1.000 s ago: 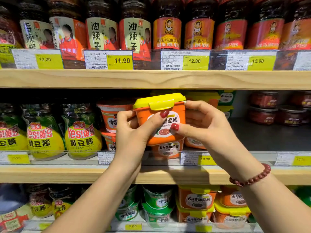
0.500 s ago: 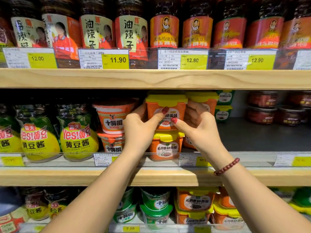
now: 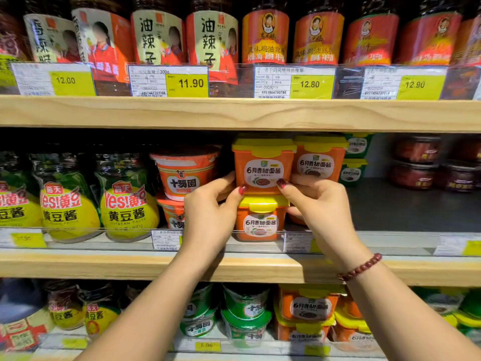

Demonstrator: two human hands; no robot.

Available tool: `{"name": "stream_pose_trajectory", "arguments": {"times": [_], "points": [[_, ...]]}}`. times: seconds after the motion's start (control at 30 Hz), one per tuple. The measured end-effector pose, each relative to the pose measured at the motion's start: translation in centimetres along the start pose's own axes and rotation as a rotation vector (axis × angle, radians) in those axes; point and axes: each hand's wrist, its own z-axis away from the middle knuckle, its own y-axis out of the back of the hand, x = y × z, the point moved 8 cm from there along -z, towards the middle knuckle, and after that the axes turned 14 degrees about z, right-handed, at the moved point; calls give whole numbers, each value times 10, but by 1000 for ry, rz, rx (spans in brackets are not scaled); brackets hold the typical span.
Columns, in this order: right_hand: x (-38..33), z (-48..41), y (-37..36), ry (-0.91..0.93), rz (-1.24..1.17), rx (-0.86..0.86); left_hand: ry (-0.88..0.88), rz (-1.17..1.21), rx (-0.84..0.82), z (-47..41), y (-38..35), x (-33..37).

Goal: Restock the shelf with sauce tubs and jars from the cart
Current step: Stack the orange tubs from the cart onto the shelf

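Observation:
An orange sauce tub with a yellow lid sits stacked on a like tub on the middle shelf. My left hand holds its lower left side, thumb on the front. My right hand holds its lower right side, thumb tip on the label. Both tub labels face me. A second stack of the same tubs stands just right of it, partly behind my right hand.
Round orange cups stand left of the stack, then green-and-yellow soybean paste jars. Green tubs and dark jars sit at the right, behind a bare dark stretch of shelf. Chili oil jars fill the upper shelf.
Both hands carried the tub from in front of the shelf edge back onto the lower tub. It now sits level and squared, label forward, with the hands lower on its sides.

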Motion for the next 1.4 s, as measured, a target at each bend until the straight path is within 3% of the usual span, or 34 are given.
{"name": "stream_pose_trajectory", "arguments": {"times": [0.23,0.7,1.1,1.27,1.4], "points": [[8,-6,-8,6,59,36,55,18,9,-1,-2,-18],[11,-7,-8,-68,-52,-16,89,51,44,6,-2,-20],[-3,30,24,-25,35,23,69,141,-93,42,9,14],[-3,64,56,27,159,85,22,239,-242,65,-25,34],[18,102,99,2,400,230,-50,265,-414,93,-78,40]]}}
